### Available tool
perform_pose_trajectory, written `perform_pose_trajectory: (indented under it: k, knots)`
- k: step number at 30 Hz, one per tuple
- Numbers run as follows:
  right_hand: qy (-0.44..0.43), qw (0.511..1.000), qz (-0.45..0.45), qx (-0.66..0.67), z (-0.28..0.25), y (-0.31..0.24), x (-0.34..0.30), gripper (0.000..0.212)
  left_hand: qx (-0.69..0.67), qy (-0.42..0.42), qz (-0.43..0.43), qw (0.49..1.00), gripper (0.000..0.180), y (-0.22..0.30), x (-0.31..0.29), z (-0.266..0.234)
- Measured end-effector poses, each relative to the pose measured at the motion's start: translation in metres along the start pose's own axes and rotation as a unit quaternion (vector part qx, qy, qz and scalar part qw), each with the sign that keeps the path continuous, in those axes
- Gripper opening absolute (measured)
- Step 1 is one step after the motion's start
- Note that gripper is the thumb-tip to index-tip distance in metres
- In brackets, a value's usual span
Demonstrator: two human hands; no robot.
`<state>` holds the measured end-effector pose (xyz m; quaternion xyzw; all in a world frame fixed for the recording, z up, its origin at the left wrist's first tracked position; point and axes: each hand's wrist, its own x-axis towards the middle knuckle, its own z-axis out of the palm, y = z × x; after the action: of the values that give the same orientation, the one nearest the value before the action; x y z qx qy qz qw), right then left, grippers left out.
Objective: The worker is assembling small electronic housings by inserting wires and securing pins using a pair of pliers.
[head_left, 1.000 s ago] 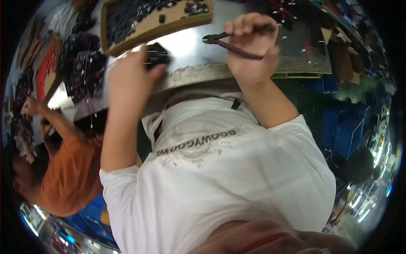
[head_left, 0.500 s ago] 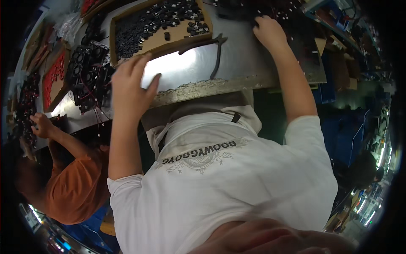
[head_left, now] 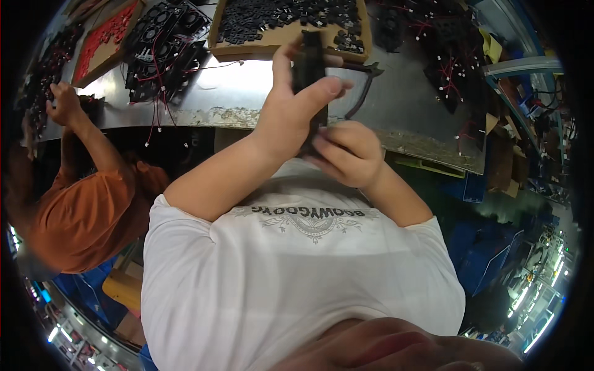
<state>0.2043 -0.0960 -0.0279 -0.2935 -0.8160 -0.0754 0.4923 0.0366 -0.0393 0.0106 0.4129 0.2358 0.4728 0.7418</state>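
- Black part (head_left: 312,59) is up between both hands, above the near edge of the desk (head_left: 207,86); exact type too dark to tell.
- Left hand (head_left: 286,117): grip closed round the part, thumb across its front. If the thumb eases off, the part could tip or slide out.
- Right hand (head_left: 351,151): fingers curled in at the part's lower end; blurred, cannot tell whether that grip clamps it or just touches. Pulling hard there could twist the part against the left thumb or pinch a fingertip.
- A drop could miss the desk, since the part's lower end is close to the body.
- Pliers (head_left: 372,70) lie on the desk just beyond the right hand, handle toward the edge; a stray knuckle could knock them.
- Cardboard tray (head_left: 247,51) of small black pieces (head_left: 266,18) sits right behind; a bump could scatter them.
- Wired fans (head_left: 158,52) at left, leads hanging over the edge: a sleeve or forearm could snag.
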Motion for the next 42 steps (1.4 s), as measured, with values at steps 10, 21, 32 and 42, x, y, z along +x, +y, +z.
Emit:
perform_pose_trajectory:
  k: [10,21,32,42]
  knots:
    - [-0.191,0.911,0.361,-0.065,0.062,0.154,0.085,0.026,0.621,-0.01,0.172,0.765,0.06,0.008,-0.016,-0.048]
    - [-0.27,0.892,0.351,0.094,0.016,0.061,0.052,0.034,0.678,-0.008,0.193,0.71,0.077,0.009,-0.005,-0.085]
    - [-0.071,0.847,0.481,0.214,0.023,0.027,-0.014,0.04,0.637,-0.102,0.097,0.758,0.077,0.019,-0.001,-0.071]
    - [-0.232,0.901,0.365,-0.029,0.02,0.032,0.003,0.033,0.705,-0.14,0.111,0.687,0.069,0.007,0.011,-0.083]
